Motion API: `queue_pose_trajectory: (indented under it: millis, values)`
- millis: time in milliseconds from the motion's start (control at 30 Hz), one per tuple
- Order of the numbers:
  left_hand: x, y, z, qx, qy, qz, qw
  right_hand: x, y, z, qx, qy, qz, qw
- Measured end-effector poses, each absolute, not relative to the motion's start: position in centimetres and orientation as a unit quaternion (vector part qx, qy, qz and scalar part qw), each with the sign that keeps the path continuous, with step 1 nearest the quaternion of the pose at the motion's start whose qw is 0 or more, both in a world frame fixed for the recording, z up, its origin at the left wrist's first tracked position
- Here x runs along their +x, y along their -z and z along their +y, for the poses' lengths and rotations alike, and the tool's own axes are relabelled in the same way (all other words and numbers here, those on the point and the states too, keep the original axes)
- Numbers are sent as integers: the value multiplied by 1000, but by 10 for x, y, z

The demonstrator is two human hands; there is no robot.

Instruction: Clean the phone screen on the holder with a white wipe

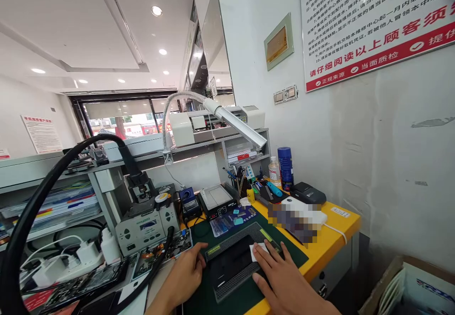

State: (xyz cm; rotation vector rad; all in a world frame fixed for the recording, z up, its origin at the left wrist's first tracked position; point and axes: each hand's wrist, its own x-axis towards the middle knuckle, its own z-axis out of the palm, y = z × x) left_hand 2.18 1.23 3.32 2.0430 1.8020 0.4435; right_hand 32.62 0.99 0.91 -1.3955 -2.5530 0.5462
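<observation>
My left hand [186, 274] rests at the left edge of a dark perforated frame [232, 286], fingers slightly bent and apart, holding nothing I can see. Within the frame lies a flat black panel [227, 263]. My right hand [277, 272] lies over the frame's right side, fingers stretched out and thumb apart. Under its fingertips is a small white wipe [253, 252], pressed flat and partly covered by the hand. A green mat [197, 296] spreads beneath the frame.
A grey control station [147, 229] and a thick black cable [39, 177] stand left. Behind the mat are a black device [218, 206], a tool holder [239, 182] and a blue can [285, 168]. A white phone-like object [304, 211] lies right, near the yellow table's edge [341, 227].
</observation>
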Motion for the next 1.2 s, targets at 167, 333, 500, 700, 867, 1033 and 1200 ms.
queue_pose_trajectory:
  millis: [167,333,500,700,867,1033,1200]
  values:
    - [20,-30,13,733,-166,636,176,326,-7,10,-464,-182,-861,104]
    - [20,-30,13,733,-167,633,184,315,-11,21,-465,-165,-865,94]
    - [22,-32,11,731,-168,636,183,298,-16,40,-470,-161,-864,80]
    - [22,-32,13,732,-172,633,182,288,-22,47,-476,-149,-864,73]
    - [20,-32,13,730,-164,632,203,293,-20,43,-474,-165,-863,66]
    - [18,-27,15,733,-172,628,197,302,-17,31,-473,-170,-861,75]
    - [18,-25,16,739,-179,624,180,312,-17,12,-473,-181,-859,78]
